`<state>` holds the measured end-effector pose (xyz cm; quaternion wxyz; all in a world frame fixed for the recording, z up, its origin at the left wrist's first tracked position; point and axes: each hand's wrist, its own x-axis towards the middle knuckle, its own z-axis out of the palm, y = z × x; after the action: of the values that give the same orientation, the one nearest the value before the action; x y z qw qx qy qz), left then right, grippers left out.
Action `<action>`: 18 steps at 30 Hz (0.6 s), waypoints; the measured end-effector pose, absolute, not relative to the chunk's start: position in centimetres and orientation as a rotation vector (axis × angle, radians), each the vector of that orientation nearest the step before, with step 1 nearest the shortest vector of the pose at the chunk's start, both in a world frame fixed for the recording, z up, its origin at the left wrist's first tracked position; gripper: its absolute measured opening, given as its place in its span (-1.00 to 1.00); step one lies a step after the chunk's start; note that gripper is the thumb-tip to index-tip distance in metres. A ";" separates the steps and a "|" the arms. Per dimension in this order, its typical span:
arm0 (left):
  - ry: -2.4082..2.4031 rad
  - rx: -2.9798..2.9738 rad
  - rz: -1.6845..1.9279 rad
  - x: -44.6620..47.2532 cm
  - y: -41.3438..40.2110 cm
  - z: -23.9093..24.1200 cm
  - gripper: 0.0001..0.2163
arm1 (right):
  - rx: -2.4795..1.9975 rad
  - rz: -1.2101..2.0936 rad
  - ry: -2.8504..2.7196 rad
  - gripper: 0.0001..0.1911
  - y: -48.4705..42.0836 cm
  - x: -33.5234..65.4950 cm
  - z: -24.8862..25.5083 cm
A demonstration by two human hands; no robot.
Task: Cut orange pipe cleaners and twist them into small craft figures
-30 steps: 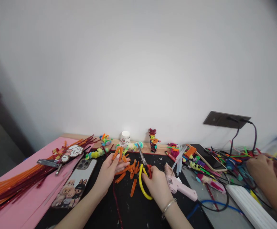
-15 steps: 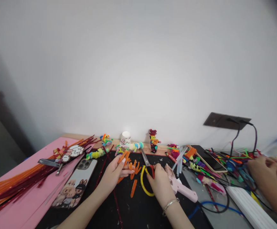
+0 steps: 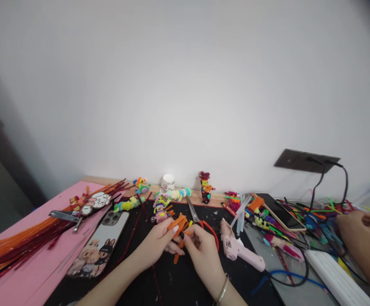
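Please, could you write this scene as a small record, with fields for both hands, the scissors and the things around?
Left hand: fingers hold orange fuzzy pieces
Right hand: close beside the left, near the same pieces; grip unclear
Scissors: on the black mat, partly hidden by the right hand
Right of hands: pink glue gun
Left of hands: phone, patterned case up
By the wall: white cup, small standing figure
Far right: another person's hand

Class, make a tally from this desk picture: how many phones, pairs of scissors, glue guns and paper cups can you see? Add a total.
Phones: 2
Pairs of scissors: 1
Glue guns: 1
Paper cups: 1
Total: 5
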<state>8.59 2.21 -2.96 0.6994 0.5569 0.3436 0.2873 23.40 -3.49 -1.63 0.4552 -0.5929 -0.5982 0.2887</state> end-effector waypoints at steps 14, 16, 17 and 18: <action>0.699 1.693 0.507 8.0 1.2 -2.6 -0.68 | -1.309 1.224 -1.126 -0.75 -2.6 24.1 -2.0; 0.697 1.709 0.515 7.9 1.2 -2.5 -0.68 | -1.302 1.215 -1.107 -0.76 -2.5 24.3 -2.0; 0.700 1.715 0.523 7.9 1.2 -2.4 -0.68 | -1.298 1.212 -1.099 -0.76 -2.5 24.3 -1.9; 0.705 1.717 0.535 7.9 1.2 -2.4 -0.68 | -1.295 1.209 -1.090 -0.75 -2.5 24.4 -1.9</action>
<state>7.91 1.22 -2.41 0.5686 0.7312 0.3004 0.2277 24.36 -2.51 -1.90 0.5062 -0.5367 -0.4521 0.5013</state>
